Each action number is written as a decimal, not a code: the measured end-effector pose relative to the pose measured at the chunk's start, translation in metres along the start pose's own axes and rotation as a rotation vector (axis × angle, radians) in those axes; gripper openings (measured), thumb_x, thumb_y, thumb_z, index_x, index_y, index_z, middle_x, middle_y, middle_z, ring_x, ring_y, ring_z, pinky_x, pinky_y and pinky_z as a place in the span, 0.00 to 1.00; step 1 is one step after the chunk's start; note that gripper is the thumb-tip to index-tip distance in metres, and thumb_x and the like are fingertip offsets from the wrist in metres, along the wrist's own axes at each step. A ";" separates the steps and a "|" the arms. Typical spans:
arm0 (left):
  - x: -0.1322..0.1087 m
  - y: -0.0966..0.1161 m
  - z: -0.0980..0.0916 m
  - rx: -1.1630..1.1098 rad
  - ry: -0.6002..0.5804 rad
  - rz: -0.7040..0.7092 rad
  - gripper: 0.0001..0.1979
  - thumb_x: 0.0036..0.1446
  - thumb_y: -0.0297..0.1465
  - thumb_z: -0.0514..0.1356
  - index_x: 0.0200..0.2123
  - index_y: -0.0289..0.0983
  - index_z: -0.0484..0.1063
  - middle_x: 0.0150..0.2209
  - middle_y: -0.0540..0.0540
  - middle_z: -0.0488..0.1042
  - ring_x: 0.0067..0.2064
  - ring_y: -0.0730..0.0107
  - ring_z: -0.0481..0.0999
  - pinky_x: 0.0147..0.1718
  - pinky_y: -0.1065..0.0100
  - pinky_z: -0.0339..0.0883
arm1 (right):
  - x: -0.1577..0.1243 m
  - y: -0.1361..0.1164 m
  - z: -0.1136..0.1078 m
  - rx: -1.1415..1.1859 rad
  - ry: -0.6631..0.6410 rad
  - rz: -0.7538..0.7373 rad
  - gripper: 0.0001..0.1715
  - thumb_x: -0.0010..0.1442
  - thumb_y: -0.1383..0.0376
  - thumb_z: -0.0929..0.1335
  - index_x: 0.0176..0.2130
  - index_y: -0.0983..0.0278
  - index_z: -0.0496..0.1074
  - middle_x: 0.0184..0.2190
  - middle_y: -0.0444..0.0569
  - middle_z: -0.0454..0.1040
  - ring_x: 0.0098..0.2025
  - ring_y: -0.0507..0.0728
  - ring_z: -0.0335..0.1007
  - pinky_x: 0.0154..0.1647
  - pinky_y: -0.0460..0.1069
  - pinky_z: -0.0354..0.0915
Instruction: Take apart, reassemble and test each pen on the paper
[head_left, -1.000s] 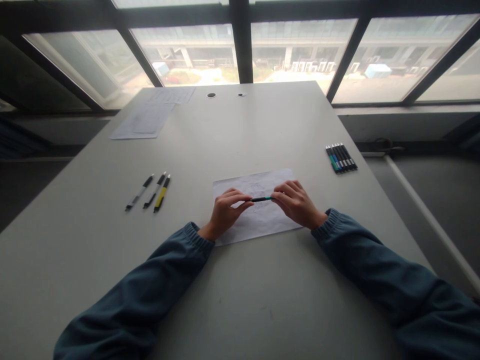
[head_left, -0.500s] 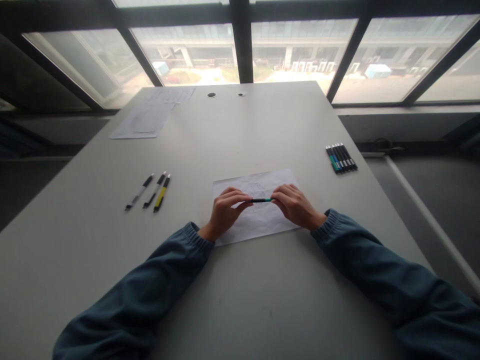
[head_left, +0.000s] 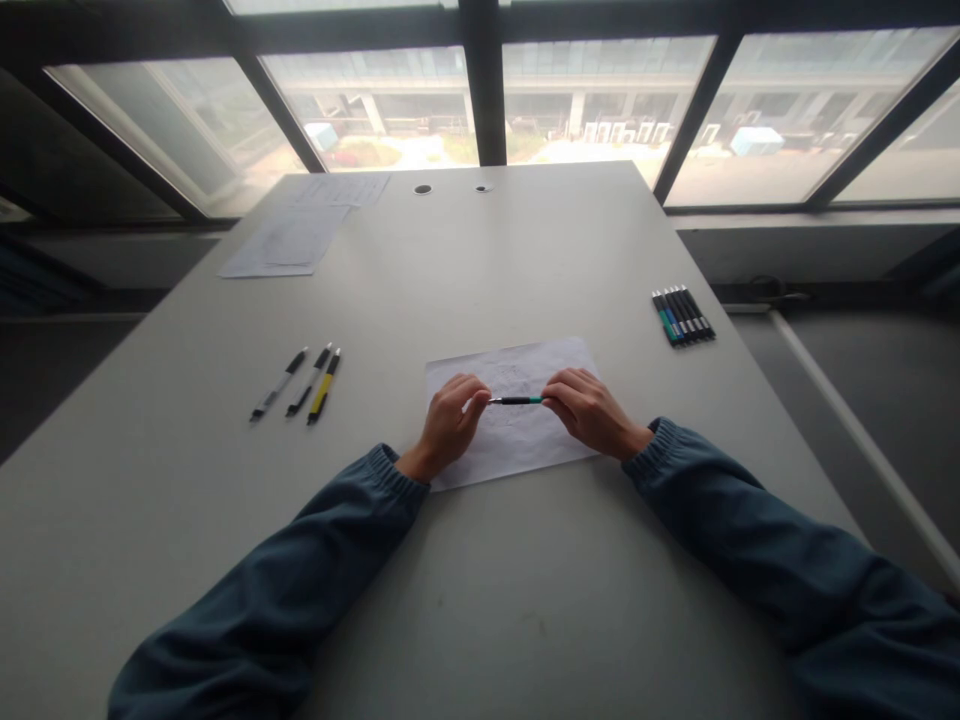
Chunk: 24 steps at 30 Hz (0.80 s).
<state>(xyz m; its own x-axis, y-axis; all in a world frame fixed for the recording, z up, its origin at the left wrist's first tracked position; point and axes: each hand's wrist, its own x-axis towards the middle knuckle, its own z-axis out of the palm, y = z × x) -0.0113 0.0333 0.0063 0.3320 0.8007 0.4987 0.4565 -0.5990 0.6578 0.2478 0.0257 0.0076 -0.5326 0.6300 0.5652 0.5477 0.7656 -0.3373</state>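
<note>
Both hands meet over a white sheet [head_left: 517, 440] with a faint pencil drawing, lying on the grey table [head_left: 480, 560]. Between them a thin pen [head_left: 516, 400] with a black and green barrel lies level above the sheet. My right hand [head_left: 592, 412] pinches the green end. My left hand [head_left: 448, 425] is closed at the other end, its fingertips at the pale tip of the pen; what they grip there is too small to make out.
Three pens [head_left: 304, 385], one with a yellow barrel, lie in a row at the left. Several dark pens [head_left: 682, 315] lie side by side at the right edge. Printed papers [head_left: 296, 238] rest at the far left corner by the windows.
My left hand has drawn slightly to the left, and more of the pen's black barrel and its pale tip now show between the hands. The right hand has stayed in place.
</note>
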 end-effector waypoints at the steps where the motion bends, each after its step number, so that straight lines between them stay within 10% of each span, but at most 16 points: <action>1: 0.000 0.000 0.000 -0.001 -0.017 0.008 0.27 0.72 0.45 0.47 0.25 0.37 0.68 0.25 0.48 0.69 0.31 0.68 0.69 0.35 0.64 0.62 | 0.000 0.000 0.000 -0.006 -0.004 -0.005 0.09 0.72 0.64 0.64 0.40 0.63 0.71 0.37 0.53 0.75 0.39 0.59 0.67 0.43 0.55 0.64; 24: 0.002 0.003 0.001 0.024 0.052 0.153 0.05 0.59 0.31 0.68 0.37 0.38 0.76 0.34 0.47 0.78 0.37 0.67 0.75 0.38 0.64 0.70 | -0.001 0.001 -0.001 -0.009 -0.003 -0.009 0.08 0.72 0.64 0.64 0.41 0.64 0.71 0.37 0.54 0.75 0.39 0.59 0.67 0.42 0.54 0.64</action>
<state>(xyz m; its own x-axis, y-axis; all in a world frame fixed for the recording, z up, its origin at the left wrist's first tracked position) -0.0084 0.0330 0.0085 0.3564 0.6979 0.6213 0.4234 -0.7134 0.5584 0.2493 0.0259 0.0080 -0.5391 0.6238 0.5659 0.5491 0.7698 -0.3255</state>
